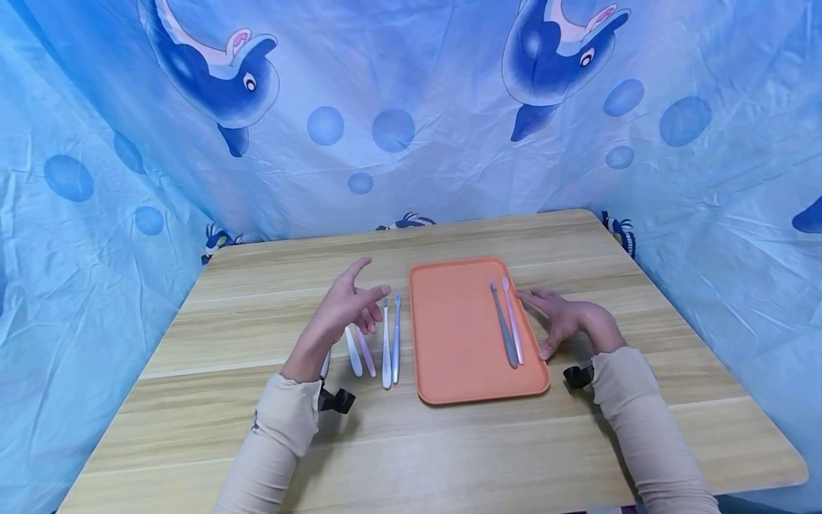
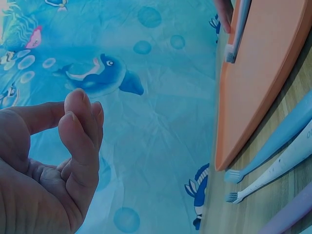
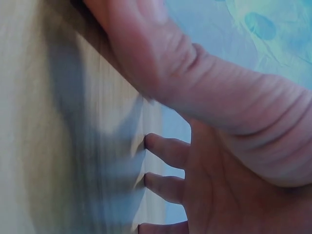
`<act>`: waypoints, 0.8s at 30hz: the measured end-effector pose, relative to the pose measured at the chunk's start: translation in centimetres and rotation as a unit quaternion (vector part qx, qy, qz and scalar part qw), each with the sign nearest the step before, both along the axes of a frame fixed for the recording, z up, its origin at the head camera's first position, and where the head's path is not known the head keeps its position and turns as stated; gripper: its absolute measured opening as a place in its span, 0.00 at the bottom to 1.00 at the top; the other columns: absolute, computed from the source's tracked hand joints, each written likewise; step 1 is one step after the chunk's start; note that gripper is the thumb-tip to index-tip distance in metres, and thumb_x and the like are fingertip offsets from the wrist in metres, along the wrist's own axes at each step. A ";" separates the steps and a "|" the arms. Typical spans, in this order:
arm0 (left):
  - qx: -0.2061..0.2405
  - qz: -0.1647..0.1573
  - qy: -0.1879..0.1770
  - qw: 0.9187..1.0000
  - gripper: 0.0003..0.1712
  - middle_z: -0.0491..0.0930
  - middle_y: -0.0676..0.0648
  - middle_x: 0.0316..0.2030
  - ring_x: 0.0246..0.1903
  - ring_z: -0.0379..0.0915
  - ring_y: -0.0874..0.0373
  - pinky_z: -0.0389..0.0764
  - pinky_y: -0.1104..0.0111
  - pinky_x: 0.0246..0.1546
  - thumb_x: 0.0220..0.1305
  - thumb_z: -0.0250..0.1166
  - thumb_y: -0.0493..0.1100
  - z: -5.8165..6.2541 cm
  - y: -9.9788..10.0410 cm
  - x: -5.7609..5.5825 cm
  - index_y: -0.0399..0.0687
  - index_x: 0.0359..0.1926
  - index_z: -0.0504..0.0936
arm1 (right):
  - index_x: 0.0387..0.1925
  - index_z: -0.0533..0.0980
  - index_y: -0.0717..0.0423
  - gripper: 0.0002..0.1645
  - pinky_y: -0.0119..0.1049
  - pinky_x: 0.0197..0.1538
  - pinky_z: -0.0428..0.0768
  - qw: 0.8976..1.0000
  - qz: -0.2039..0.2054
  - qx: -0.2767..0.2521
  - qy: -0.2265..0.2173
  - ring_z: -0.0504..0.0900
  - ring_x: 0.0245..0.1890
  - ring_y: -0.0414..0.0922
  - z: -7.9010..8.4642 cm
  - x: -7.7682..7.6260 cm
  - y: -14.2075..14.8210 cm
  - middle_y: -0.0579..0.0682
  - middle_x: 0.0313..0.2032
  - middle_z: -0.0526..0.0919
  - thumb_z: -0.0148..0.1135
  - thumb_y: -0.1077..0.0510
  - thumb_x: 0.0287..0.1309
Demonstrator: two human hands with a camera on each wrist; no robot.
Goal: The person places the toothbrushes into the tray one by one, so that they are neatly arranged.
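Tray (image 1: 449, 335) by the right hand (image 1: 573, 318)

A gray toothbrush (image 1: 508, 343) and a pink toothbrush (image 1: 514, 321) lie in the orange tray, near its right edge. Left of it, a blue toothbrush (image 1: 395, 343), a white toothbrush (image 1: 387, 357), a purple toothbrush (image 1: 366, 353) and a pale toothbrush (image 1: 353, 353) lie on the table (image 1: 481, 457). The left hand (image 1: 343, 303) is over them and hides some tops. Its thumb and pointing finger are apart, with nothing in them. The right hand has its fingers spread and its thumb on the tray's rim, but does not grip it.

The table is light wood. Blue cloth (image 1: 437, 178) with dolphins (image 1: 234, 89) hangs behind it and at both sides.

The left wrist view shows bent left fingers and the gray bristles (image 2: 233, 197) up close. The right wrist view shows fingertips (image 3: 152, 142) down by the wood, hard to see from the head.
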State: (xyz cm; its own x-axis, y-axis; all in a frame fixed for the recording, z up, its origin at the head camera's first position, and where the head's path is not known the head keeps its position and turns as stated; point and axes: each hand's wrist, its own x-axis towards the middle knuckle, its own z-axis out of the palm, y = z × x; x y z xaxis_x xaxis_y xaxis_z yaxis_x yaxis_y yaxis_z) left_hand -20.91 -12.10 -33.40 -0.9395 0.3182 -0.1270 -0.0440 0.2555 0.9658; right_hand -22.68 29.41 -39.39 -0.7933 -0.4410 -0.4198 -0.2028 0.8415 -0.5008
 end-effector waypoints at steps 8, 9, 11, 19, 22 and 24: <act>-0.002 0.003 0.000 1.000 0.49 0.79 0.52 0.14 0.11 0.75 0.61 0.82 0.69 0.15 0.70 0.62 0.47 0.0 0.1 -0.1 0.55 0.81 0.42 | 0.80 0.41 0.50 0.84 0.81 0.69 0.51 1.000 -0.003 0.016 0.002 0.38 0.75 0.75 0.2 -0.2 -0.2 0.69 0.78 0.38 0.87 0.42 0.29; -0.001 0.002 0.000 1.000 0.49 0.79 0.52 0.14 0.11 0.75 0.61 0.82 0.69 0.15 0.70 0.62 0.47 0.0 0.1 -0.1 0.55 0.81 0.41 | 0.80 0.41 0.50 0.84 0.80 0.69 0.51 1.000 -0.004 0.015 0.001 0.38 0.75 0.75 0.2 -0.2 -0.2 0.68 0.78 0.38 0.87 0.43 0.29; -0.001 0.001 -0.001 1.000 0.49 0.79 0.52 0.14 0.11 0.75 0.61 0.82 0.69 0.15 0.70 0.62 0.46 0.0 0.1 -0.1 0.55 0.81 0.41 | 0.80 0.41 0.49 0.83 0.81 0.69 0.50 1.000 -0.007 0.014 -0.001 0.38 0.75 0.75 0.2 -0.2 -0.2 0.68 0.78 0.38 0.87 0.43 0.29; -0.002 0.002 -0.004 1.000 0.49 0.79 0.51 0.14 0.11 0.75 0.60 0.82 0.69 0.14 0.71 0.62 0.46 0.0 0.2 0.0 0.56 0.81 0.41 | 0.80 0.43 0.49 0.82 0.80 0.69 0.52 1.000 -0.008 0.011 0.002 0.41 0.75 0.74 0.3 -0.2 -0.4 0.67 0.78 0.42 0.87 0.43 0.30; -0.003 0.002 -0.003 1.000 0.48 0.79 0.51 0.14 0.11 0.75 0.60 0.82 0.69 0.14 0.71 0.62 0.46 0.0 0.2 0.0 0.56 0.81 0.41 | 0.80 0.44 0.49 0.81 0.80 0.69 0.52 1.000 -0.006 0.013 0.005 0.41 0.75 0.75 0.4 -0.3 -0.3 0.68 0.77 0.42 0.87 0.43 0.30; -0.003 0.002 -0.003 1.000 0.48 0.79 0.52 0.14 0.11 0.75 0.60 0.82 0.69 0.15 0.71 0.62 0.46 0.0 0.1 0.0 0.56 0.81 0.41 | 0.80 0.43 0.48 0.81 0.80 0.69 0.52 1.000 -0.008 0.018 0.005 0.41 0.75 0.75 0.3 -0.3 -0.3 0.69 0.77 0.41 0.86 0.43 0.30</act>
State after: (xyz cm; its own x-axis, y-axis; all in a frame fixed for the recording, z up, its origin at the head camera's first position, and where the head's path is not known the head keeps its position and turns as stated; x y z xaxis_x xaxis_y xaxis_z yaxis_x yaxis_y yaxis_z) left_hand -20.92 -11.96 -33.39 -0.9403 0.3130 -0.1339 -0.0504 0.2612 0.9640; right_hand -22.98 29.06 -39.04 -0.8046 -0.4127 -0.4269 -0.1943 0.8624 -0.4674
